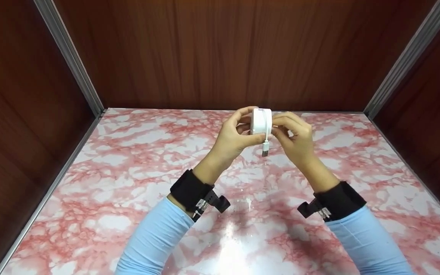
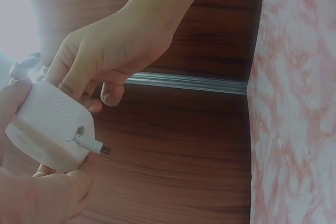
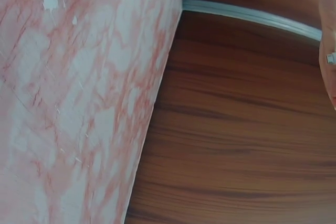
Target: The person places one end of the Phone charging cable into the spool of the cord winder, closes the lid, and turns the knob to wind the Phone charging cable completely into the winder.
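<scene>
Above the table, my left hand grips a white rounded block, thumb on the near side and fingers behind. A short white USB cable runs down one face of the block, its metal-tipped plug hanging below the edge. In the left wrist view the block has a textured face, and the plug sticks out past it. My right hand has bent fingers at the block's right side. Whether these pinch something is hidden. Only a sliver of a hand shows in the right wrist view.
The table has a red and white marbled top with a bright glare near the front. Dark brown wood panels stand behind it and on both sides, joined by grey metal strips at the corners.
</scene>
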`<state>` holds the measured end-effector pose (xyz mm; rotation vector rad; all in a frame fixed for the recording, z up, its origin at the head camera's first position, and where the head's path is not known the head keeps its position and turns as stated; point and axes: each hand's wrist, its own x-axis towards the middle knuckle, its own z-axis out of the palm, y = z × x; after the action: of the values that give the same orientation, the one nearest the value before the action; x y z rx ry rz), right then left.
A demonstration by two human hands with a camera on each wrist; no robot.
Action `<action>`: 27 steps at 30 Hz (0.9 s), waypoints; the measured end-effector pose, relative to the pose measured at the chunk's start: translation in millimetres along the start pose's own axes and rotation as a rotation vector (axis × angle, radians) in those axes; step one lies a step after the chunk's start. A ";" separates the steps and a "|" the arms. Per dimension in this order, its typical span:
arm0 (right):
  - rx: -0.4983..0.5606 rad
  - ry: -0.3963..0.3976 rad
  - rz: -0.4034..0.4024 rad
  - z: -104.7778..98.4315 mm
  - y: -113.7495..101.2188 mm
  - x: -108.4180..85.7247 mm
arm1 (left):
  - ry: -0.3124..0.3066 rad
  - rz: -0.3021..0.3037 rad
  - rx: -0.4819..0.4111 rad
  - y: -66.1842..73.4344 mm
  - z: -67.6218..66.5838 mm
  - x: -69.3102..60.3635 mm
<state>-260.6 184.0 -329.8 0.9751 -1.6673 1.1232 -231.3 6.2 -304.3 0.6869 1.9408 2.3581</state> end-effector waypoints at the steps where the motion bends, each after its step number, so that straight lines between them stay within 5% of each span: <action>1: -0.005 0.006 0.007 1.0 -1.1 -0.6 | -0.001 0.000 0.000 0.0 0.3 0.0; 14: -0.154 0.024 0.207 11.8 -20.3 -6.8 | 0.016 -0.033 0.023 2.5 3.3 -0.5; 18: -0.097 0.004 0.240 11.7 -19.2 -8.0 | 0.027 -0.034 0.032 2.0 2.3 -0.7; 24: 0.078 -0.004 0.157 11.4 -13.4 -10.7 | 0.028 -0.020 0.004 3.0 -0.8 -1.6; 27: 0.084 0.009 0.073 12.4 -10.8 -10.3 | 0.026 -0.013 -0.011 3.1 -2.3 -1.9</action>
<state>-250.3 170.5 -339.2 0.9671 -1.6713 1.2530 -229.5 2.7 -302.3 0.6444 1.9352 2.3797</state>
